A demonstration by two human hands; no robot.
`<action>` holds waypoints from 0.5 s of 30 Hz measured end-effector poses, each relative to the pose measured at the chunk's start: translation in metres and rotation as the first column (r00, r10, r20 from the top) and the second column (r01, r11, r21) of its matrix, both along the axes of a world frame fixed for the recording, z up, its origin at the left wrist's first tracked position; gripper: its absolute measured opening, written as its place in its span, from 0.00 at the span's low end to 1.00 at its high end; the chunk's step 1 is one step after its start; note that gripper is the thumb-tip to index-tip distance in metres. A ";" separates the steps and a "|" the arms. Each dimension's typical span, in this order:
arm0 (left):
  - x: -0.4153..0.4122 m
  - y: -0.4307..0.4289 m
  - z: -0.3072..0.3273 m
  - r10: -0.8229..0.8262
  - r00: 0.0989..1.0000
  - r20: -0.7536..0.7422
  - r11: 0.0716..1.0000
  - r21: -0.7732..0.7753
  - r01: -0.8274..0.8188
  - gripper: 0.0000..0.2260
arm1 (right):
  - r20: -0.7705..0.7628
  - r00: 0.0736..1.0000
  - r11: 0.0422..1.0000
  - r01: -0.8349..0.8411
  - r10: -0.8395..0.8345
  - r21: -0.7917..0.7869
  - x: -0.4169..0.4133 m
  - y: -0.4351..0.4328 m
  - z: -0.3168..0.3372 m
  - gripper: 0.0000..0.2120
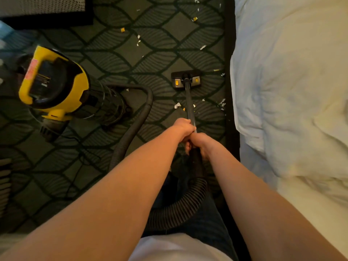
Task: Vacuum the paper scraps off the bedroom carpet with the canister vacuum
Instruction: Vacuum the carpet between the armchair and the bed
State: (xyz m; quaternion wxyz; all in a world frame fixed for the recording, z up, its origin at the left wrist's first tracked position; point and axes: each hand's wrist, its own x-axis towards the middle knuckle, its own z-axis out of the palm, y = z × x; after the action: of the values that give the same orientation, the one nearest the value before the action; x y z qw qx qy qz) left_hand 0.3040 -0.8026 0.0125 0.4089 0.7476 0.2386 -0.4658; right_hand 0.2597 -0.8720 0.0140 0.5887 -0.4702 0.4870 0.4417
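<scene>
A yellow and black canister vacuum (54, 81) stands on the dark patterned carpet (116, 57) at the left. Its ribbed black hose (131, 127) curves down past my legs to the wand (189, 102). My left hand (184, 127) grips the wand's metal tube. Just below it, my right hand (199, 143) grips the black handle. The floor nozzle (186, 79) lies flat on the carpet ahead of me. White and yellow paper scraps (177, 105) are scattered beside the wand, further ahead and along the bed's edge.
A bed with a white duvet (290, 91) fills the right side, its dark base (230, 53) bordering the carpet. A dark-framed piece of furniture (47, 14) stands at the top left. A thin power cord (82, 157) lies on the carpet at the left.
</scene>
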 end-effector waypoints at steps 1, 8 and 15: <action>-0.002 0.001 0.001 -0.008 1.000 0.005 1.000 0.002 0.008 0.22 | -0.002 1.000 1.000 0.003 -0.003 -0.003 -0.003 0.001 -0.001 0.04; -0.024 0.006 0.009 -0.059 0.998 0.019 0.998 0.027 0.058 0.21 | -0.016 0.999 0.999 0.045 -0.045 0.010 -0.024 0.005 0.010 0.06; -0.042 0.007 0.014 -0.138 0.990 0.028 0.989 0.054 0.136 0.18 | -0.051 0.997 0.997 0.066 -0.065 0.028 -0.046 0.005 0.018 0.07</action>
State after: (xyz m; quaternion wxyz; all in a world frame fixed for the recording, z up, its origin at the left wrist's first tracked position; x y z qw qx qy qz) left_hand 0.2622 -0.7960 0.0264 0.3602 0.7799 0.1920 -0.4746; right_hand 0.2136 -0.8665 0.0321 0.5974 -0.4338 0.5103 0.4411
